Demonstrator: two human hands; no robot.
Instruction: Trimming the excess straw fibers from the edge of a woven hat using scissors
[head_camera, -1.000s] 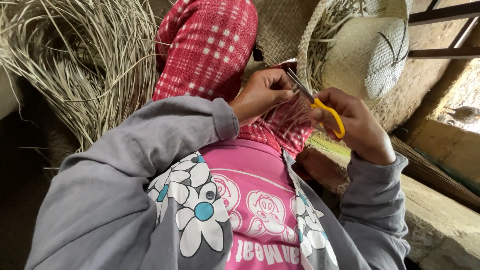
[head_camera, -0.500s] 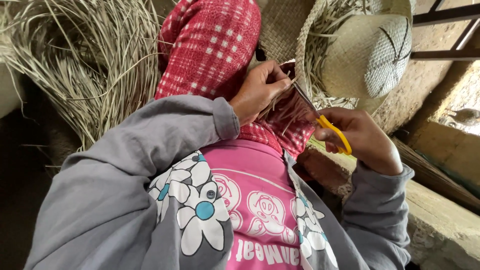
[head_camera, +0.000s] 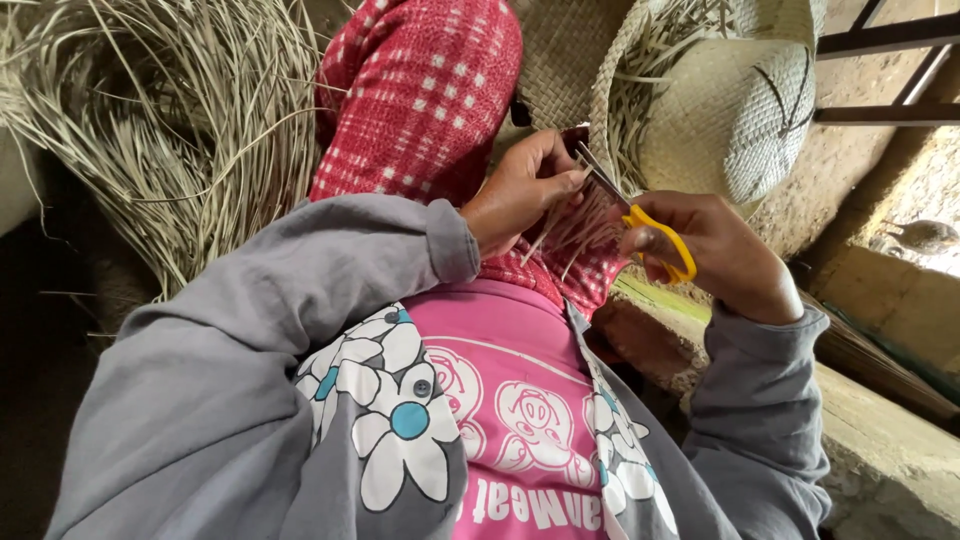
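scissors (head_camera: 640, 225) in hands, straw heap (head_camera: 170, 130), woven hat (head_camera: 720, 100), concrete ledge (head_camera: 880, 440)

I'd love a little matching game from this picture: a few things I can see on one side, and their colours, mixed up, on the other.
Things:
1. scissors handle
2. woven hat
3. checked cloth
4. sleeve

Colours:
A. grey
B. red and white
C. yellow
D. pale straw

Pairs: 1-C, 2-D, 3-B, 4-A

The right hand holds the scissors; the left hand pinches thin straw strips beside the blades.
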